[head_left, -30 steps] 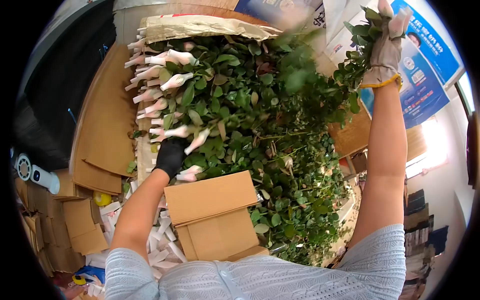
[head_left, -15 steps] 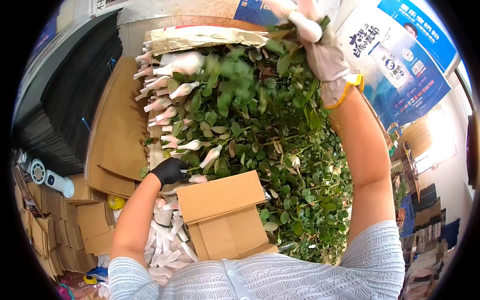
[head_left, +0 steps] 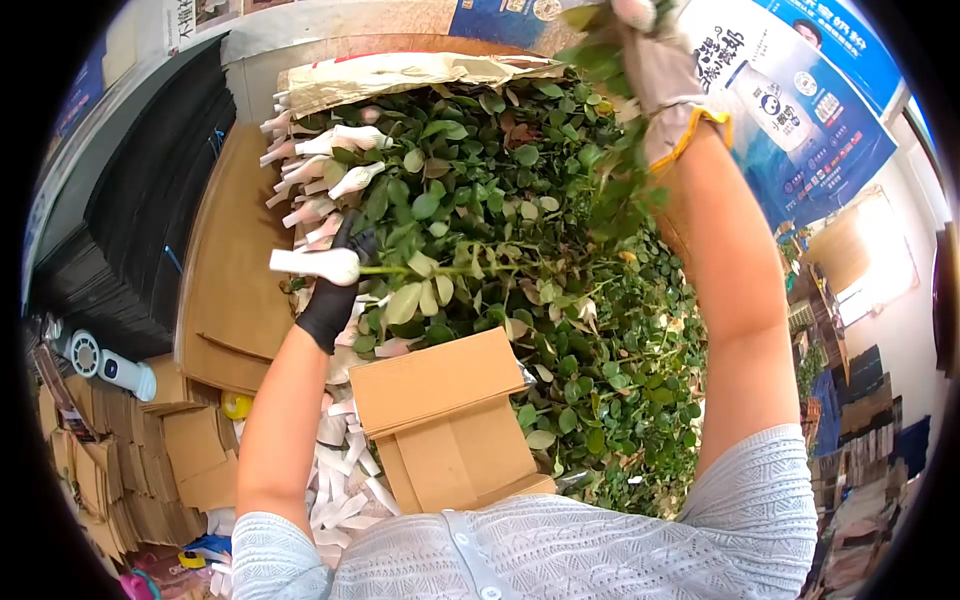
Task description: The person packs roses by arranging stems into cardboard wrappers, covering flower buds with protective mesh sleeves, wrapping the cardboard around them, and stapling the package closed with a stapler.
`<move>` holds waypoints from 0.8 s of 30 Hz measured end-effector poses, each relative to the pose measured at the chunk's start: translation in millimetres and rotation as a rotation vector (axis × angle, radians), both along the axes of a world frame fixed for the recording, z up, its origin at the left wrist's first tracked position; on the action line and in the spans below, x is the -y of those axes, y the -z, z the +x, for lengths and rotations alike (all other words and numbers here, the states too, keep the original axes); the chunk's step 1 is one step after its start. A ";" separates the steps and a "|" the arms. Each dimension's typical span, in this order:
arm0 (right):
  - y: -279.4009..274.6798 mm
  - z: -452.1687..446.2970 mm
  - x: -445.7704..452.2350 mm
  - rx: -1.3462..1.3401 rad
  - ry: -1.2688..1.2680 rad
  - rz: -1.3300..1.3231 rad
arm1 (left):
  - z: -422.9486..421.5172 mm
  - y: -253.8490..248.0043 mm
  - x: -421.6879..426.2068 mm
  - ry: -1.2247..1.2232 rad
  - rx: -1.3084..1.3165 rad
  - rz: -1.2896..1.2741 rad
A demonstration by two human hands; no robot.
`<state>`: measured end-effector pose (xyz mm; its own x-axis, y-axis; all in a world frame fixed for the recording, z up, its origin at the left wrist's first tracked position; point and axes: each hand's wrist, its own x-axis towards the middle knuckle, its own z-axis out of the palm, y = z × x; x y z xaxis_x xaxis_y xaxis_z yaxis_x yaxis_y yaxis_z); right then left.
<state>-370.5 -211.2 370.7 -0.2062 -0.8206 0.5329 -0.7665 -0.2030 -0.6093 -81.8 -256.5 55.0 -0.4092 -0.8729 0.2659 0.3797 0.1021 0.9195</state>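
Note:
My left hand (head_left: 344, 295), in a black glove, is closed on a single rose at the left side of the pile. The rose's head in its white net sleeve (head_left: 318, 265) points left, and its leafy stem (head_left: 440, 270) runs right. Raised at the upper right, my right hand (head_left: 665, 85), in a pale glove with a yellow cuff, grips a bunch of roses (head_left: 605, 65). That bunch is partly cut off by the frame's top. Beneath both hands lies a big heap of roses (head_left: 530, 180), with several sleeved heads (head_left: 345, 140) along its left edge.
A cardboard box (head_left: 430, 385) stands in front of me on the heap. Loose white sleeves (head_left: 345, 470) lie left of it. Black sheets (head_left: 150, 190) are stacked at the left, beside a large cardboard sheet (head_left: 230, 260). A small white fan (head_left: 110, 365) sits at lower left.
My left hand has moved up from beside the box and now holds a sleeved rose. My right hand, with its bunch, has shifted slightly right and the sleeved heads are mostly out of frame.

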 end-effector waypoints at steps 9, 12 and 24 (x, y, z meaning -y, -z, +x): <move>-49.7 -17.7 -75.0 0.184 -0.687 -0.472 | 25.6 14.4 11.9 0.087 0.448 0.483; 5.8 27.9 -129.9 0.032 -0.453 -0.214 | 36.7 -45.6 -68.0 -0.177 1.275 -0.438; 231.3 131.0 -151.6 -0.674 -0.445 0.088 | 15.8 -33.8 -207.9 -0.266 -0.127 0.179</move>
